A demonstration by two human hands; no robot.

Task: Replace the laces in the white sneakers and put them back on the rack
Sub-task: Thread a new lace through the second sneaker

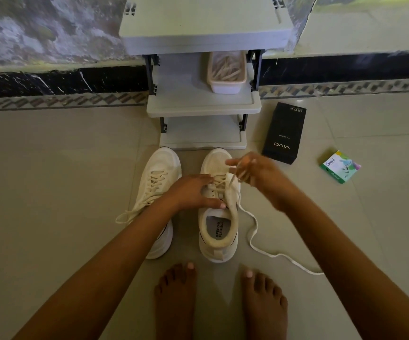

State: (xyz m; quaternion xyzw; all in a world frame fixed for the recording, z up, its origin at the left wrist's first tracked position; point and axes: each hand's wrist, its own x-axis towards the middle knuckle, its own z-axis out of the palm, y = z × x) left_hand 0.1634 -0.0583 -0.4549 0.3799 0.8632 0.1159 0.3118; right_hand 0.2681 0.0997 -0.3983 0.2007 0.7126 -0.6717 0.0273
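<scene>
Right hand (250, 171) is pinching the lace (230, 186), holding it taut above the sneaker (219, 217) sitting just before the rack (203, 104). Left hand (193, 192) is pressing flat-fingered on that sneaker. The lace is looking soft and limp, likely best gripped near its tip.

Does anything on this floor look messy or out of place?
A loose white lace trails from the right-hand sneaker across the tiles. A black vivo box and a green Odonil box lie on the floor beside the shoe rack, the green one askew. Nothing looks spilled or damaged.
</scene>
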